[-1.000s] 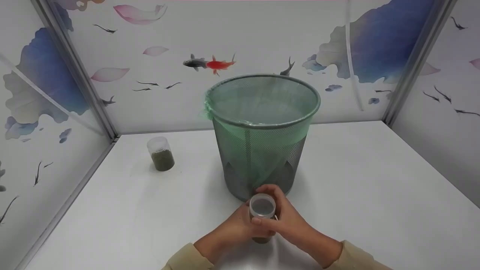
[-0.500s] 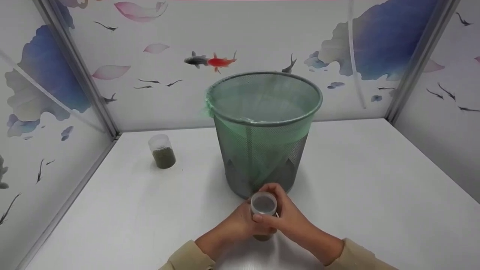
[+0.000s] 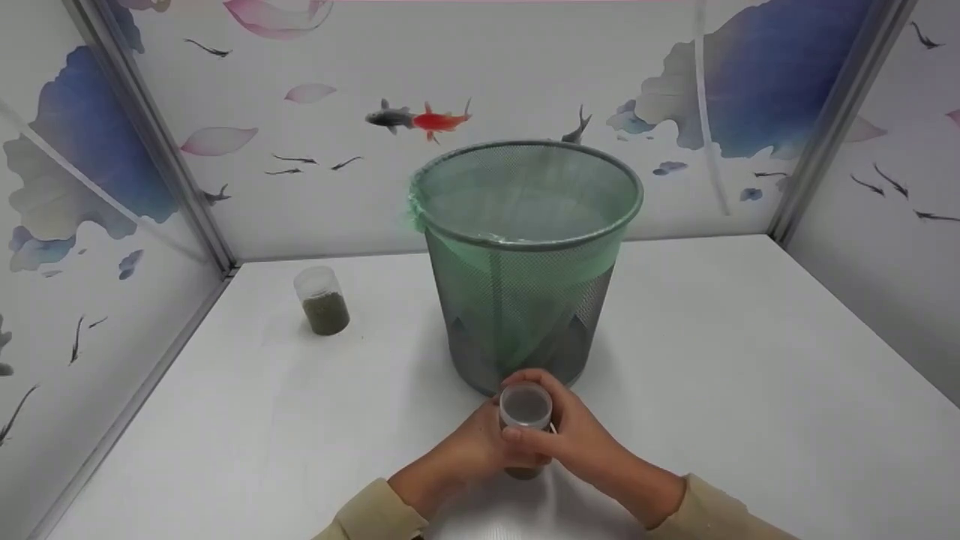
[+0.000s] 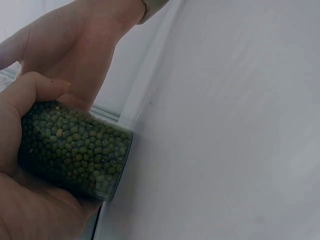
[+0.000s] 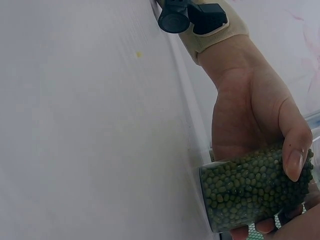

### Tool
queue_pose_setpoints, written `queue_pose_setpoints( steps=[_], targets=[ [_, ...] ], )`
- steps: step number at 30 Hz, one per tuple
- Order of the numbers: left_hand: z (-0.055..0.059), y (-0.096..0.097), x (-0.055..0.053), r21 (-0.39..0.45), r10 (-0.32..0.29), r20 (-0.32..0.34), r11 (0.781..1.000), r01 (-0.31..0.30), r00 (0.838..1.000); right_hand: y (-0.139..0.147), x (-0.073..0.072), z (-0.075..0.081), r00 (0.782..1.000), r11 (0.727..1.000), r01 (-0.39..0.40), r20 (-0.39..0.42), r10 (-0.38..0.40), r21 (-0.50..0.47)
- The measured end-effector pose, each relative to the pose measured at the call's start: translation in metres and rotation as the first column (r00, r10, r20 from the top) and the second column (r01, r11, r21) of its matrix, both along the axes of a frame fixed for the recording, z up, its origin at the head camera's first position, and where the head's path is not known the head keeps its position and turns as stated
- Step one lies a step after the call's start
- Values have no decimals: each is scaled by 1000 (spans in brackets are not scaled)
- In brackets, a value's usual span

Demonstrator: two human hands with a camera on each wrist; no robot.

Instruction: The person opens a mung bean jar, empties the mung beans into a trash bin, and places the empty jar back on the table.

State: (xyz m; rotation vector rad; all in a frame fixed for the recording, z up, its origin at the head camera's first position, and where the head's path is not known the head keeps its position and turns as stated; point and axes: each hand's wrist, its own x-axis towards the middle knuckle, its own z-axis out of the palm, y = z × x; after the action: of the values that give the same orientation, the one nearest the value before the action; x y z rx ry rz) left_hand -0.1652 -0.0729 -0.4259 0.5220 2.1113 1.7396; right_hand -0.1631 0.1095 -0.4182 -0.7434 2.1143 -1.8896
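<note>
Beans, small, round and green, in clear cylindrical jar, lower centre of frame; left grip curled round its body, right grip round its top. Judged risk: smooth side could slip if either grip loosens, scattering beans; lid state unclear. Green-lined grey mesh bin just behind could be knocked. White counter; similar jar at left; white walls printed with fish and petals
</note>
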Motion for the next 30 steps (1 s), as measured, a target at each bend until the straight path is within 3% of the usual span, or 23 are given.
queue_pose_setpoints(
  steps=[8, 17, 24, 30],
  targets=[
    [0, 1, -1, -33, 2, -38, 999, -3, 999, 2, -1, -1, 1000, 1000, -21, -18, 21, -23],
    [1, 1, -1, 34, -11, 15, 999, 11, 1000, -1, 0, -1, 1000, 999, -4, -13, 3, -49],
    [1, 1, 0, 18, -1, 23, 1000, 1, 1000, -1, 1, -1, 1000, 999, 10, 7, -9, -35],
    [0, 0, 1, 81, -28, 40, 996, 25, 999, 0, -1, -4, 1000, 999, -2, -7, 1, -52]
  ],
)
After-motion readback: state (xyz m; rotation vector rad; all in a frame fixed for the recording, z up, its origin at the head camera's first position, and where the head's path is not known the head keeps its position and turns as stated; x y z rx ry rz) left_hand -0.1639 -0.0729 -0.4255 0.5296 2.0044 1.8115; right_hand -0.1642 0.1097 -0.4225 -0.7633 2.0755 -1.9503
